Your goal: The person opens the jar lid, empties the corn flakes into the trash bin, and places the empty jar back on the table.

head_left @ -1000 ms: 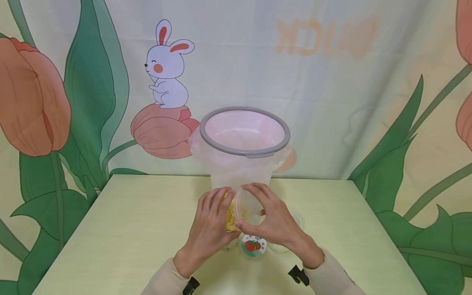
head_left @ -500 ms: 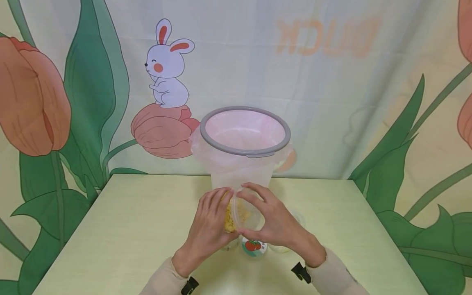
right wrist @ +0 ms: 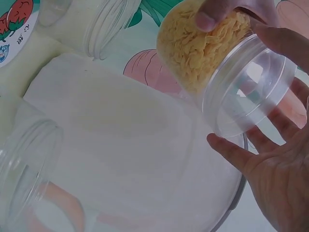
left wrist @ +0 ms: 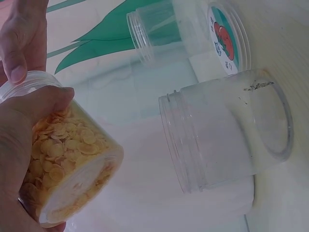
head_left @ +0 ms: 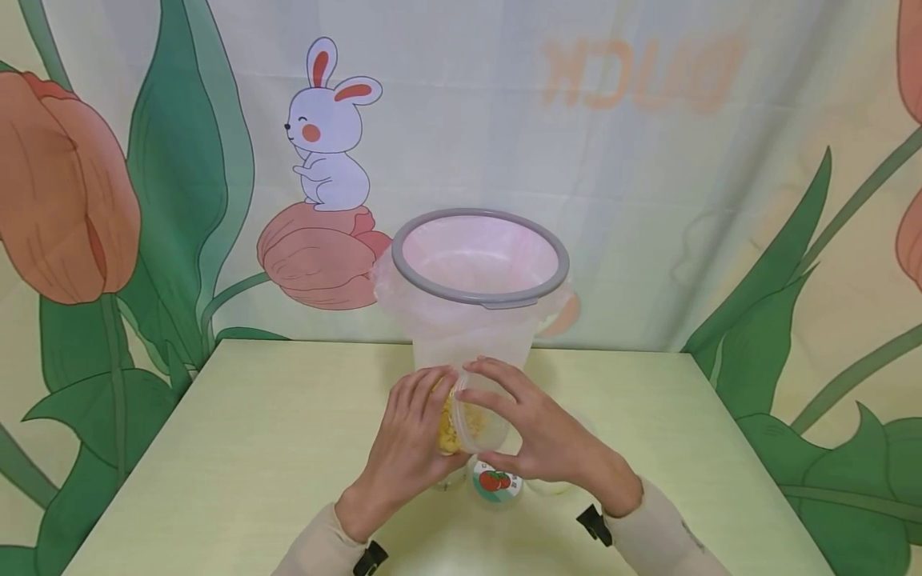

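A person's left hand (head_left: 406, 444) grips a clear jar of yellow flakes (head_left: 461, 420), fingers curled round it, while the right hand (head_left: 536, 436) cups the lidded end with curved fingers, just before a lined bin (head_left: 479, 280); empty jars (left wrist: 227, 130) lie beneath.

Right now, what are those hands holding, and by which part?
A jar of flakes: left hand grips its body, right hand its lid end.
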`<action>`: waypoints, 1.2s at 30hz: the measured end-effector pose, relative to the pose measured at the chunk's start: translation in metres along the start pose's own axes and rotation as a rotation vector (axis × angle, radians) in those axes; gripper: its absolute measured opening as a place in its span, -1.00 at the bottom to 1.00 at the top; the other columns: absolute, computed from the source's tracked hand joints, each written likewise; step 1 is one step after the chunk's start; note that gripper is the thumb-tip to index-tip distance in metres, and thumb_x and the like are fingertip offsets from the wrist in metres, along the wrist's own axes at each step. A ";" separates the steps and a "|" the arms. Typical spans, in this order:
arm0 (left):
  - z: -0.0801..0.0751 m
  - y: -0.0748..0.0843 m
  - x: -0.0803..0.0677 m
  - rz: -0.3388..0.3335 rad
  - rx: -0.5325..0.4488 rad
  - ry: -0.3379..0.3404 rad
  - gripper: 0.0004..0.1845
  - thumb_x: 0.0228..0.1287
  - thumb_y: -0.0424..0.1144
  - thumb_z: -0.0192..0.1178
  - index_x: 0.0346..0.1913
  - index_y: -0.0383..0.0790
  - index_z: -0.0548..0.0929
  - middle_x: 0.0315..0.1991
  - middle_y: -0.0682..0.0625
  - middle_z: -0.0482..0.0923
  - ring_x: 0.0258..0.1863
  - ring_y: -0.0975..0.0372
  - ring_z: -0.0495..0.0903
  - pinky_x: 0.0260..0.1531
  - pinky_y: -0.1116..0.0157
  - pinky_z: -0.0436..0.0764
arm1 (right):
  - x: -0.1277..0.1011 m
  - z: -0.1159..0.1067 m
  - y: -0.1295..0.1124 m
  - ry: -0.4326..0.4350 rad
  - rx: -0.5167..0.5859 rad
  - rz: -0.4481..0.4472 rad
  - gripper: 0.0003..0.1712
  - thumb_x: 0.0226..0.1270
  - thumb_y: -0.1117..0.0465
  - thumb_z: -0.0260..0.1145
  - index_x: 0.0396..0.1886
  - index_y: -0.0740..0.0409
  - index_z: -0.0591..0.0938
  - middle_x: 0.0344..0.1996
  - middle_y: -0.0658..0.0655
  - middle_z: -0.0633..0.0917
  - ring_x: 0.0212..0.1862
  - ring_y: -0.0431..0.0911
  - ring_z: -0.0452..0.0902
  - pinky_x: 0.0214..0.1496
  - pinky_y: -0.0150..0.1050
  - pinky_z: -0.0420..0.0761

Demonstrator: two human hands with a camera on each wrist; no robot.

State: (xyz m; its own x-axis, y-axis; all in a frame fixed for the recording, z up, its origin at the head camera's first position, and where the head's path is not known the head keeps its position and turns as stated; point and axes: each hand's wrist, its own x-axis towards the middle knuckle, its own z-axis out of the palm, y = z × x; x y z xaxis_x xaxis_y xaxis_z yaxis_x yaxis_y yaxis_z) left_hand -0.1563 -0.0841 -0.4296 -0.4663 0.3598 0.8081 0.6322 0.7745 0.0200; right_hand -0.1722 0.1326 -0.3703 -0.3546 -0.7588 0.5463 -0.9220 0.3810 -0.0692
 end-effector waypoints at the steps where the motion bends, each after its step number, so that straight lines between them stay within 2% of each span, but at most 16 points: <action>1: 0.000 0.000 0.000 0.001 -0.003 0.004 0.21 -0.49 0.08 0.66 0.35 -0.28 0.31 0.29 -0.13 0.39 0.23 0.00 0.37 0.25 0.03 0.40 | -0.001 0.000 0.000 -0.004 0.001 0.000 -0.05 -0.12 0.01 0.61 0.34 -0.04 0.40 0.42 0.18 0.31 0.48 0.10 0.18 0.40 0.05 0.43; 6: 0.001 0.001 0.000 -0.005 -0.027 0.007 0.21 -0.54 0.06 0.67 0.34 -0.28 0.31 0.29 -0.13 0.38 0.23 0.00 0.37 0.26 0.04 0.39 | -0.002 0.000 -0.002 -0.001 0.021 0.025 0.04 -0.05 -0.12 0.54 0.44 -0.03 0.30 0.46 0.18 0.25 0.50 0.08 0.14 0.38 0.05 0.45; 9: 0.000 0.002 0.001 -0.011 -0.036 0.002 0.20 -0.50 0.07 0.66 0.34 -0.27 0.31 0.30 -0.13 0.38 0.24 0.00 0.36 0.28 0.04 0.37 | -0.002 -0.001 -0.008 0.039 0.053 0.092 0.03 0.02 -0.19 0.46 0.47 -0.01 0.26 0.47 0.17 0.24 0.47 0.05 0.20 0.32 0.03 0.50; 13: 0.000 0.003 0.001 -0.013 -0.027 -0.001 0.20 -0.48 0.07 0.65 0.35 -0.27 0.31 0.31 -0.13 0.38 0.25 0.00 0.36 0.29 0.05 0.36 | 0.002 -0.005 -0.021 0.119 0.080 0.268 -0.04 0.11 -0.17 0.41 0.47 -0.04 0.25 0.44 0.12 0.30 0.39 0.02 0.34 0.28 0.05 0.53; 16: 0.000 0.003 0.002 -0.015 -0.020 0.001 0.22 -0.53 0.05 0.67 0.35 -0.27 0.31 0.31 -0.13 0.38 0.25 0.00 0.37 0.30 0.05 0.36 | 0.007 -0.010 -0.031 0.142 0.088 0.416 -0.08 0.13 -0.18 0.39 0.47 -0.10 0.27 0.40 0.07 0.35 0.38 0.00 0.37 0.28 0.06 0.52; 20: 0.000 0.003 0.003 -0.020 -0.021 0.003 0.26 -0.61 0.03 0.69 0.35 -0.27 0.31 0.31 -0.13 0.38 0.25 0.00 0.36 0.32 0.05 0.34 | 0.013 -0.014 -0.038 0.099 0.102 0.594 -0.07 0.13 -0.28 0.36 0.47 -0.20 0.26 0.35 -0.01 0.40 0.34 -0.01 0.40 0.23 0.09 0.53; 24: -0.001 0.003 0.003 -0.022 -0.017 0.000 0.27 -0.63 0.04 0.70 0.35 -0.27 0.31 0.32 -0.14 0.38 0.26 0.00 0.36 0.32 0.05 0.33 | 0.018 -0.014 -0.039 0.031 0.115 0.706 -0.05 0.11 -0.36 0.32 0.48 -0.27 0.24 0.32 -0.01 0.42 0.30 0.03 0.44 0.17 0.12 0.55; 29: -0.001 0.002 0.003 -0.018 -0.007 -0.001 0.27 -0.62 0.05 0.70 0.35 -0.27 0.32 0.31 -0.14 0.38 0.26 -0.01 0.36 0.31 0.04 0.35 | 0.020 -0.007 -0.036 -0.003 0.128 0.727 -0.06 0.10 -0.39 0.32 0.46 -0.24 0.28 0.29 -0.01 0.46 0.25 0.05 0.49 0.15 0.09 0.57; 36: 0.000 0.002 0.004 -0.011 -0.001 0.004 0.19 -0.52 0.06 0.67 0.33 -0.27 0.33 0.31 -0.14 0.39 0.25 -0.01 0.36 0.30 0.03 0.36 | 0.018 -0.003 -0.035 0.038 0.138 0.658 -0.14 0.07 -0.28 0.40 0.38 -0.17 0.39 0.25 -0.01 0.48 0.23 0.04 0.50 0.14 0.06 0.58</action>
State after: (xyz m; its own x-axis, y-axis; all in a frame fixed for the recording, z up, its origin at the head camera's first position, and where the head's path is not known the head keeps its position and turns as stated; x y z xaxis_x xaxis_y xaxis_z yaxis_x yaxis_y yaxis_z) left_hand -0.1566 -0.0812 -0.4265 -0.4705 0.3493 0.8103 0.6276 0.7780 0.0290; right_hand -0.1460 0.1070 -0.3559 -0.8460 -0.3709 0.3830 -0.5277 0.6851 -0.5022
